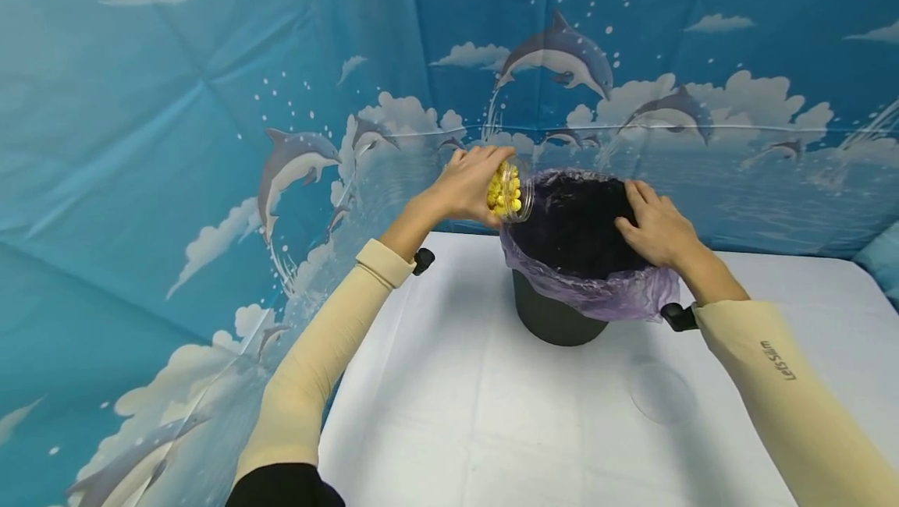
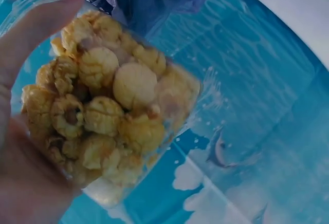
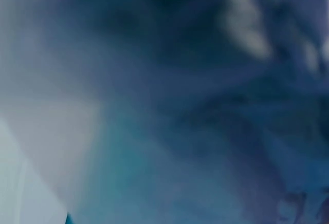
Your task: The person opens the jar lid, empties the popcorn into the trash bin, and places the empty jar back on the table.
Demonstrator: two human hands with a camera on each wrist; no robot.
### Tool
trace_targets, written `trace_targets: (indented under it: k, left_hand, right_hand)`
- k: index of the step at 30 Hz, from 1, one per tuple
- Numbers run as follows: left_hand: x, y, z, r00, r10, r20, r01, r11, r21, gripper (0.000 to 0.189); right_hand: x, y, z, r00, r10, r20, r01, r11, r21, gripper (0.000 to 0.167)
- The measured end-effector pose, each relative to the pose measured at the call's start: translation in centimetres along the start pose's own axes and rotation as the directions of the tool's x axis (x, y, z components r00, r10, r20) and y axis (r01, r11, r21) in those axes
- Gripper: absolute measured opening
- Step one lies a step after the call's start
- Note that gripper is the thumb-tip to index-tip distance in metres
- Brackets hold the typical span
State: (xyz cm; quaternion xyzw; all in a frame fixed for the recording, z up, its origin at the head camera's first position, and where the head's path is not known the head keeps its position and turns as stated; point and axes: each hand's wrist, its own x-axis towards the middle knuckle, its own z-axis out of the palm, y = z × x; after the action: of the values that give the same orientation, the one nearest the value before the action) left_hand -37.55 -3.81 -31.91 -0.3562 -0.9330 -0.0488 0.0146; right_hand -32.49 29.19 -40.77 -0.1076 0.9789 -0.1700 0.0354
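Note:
My left hand (image 1: 469, 182) grips a clear jar (image 1: 521, 207) of yellow popcorn (image 2: 97, 111), tipped sideways with its mouth towards the bin. In the left wrist view the thumb lies along the jar and round popcorn pieces show through its wall. A dark trash bin (image 1: 555, 316) stands upright, lined with a thin purple bag (image 1: 583, 292) folded over its rim. At the bin's right side my right hand (image 1: 660, 228) holds the lined rim, thumb on the inner side. The right wrist view is mostly blurred bag (image 3: 195, 80).
A clear round lid (image 1: 662, 391) lies flat on the white table (image 1: 492, 413), right of the bin and nearer to me. A blue curtain printed with dolphins (image 1: 737, 203) hangs behind the table and along its left side.

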Motion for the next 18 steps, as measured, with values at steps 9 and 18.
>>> trace_targets:
  k: [9,18]
  left_hand:
    - [1.4,1.4,-0.8,0.998,0.058,-0.006,-0.053,0.939,0.339,0.117]
    - [2.1,3.0,-1.1,0.994,0.096,0.049,-0.107,0.831,0.545,0.112]
  right_hand:
    - [-0.1,-0.1,-0.1,1.0,0.015,0.006,-0.015,1.0,0.002,0.078]
    - [-0.3,-0.1,-0.2,1.0,0.022,0.008,-0.023,1.0,0.013,0.078]
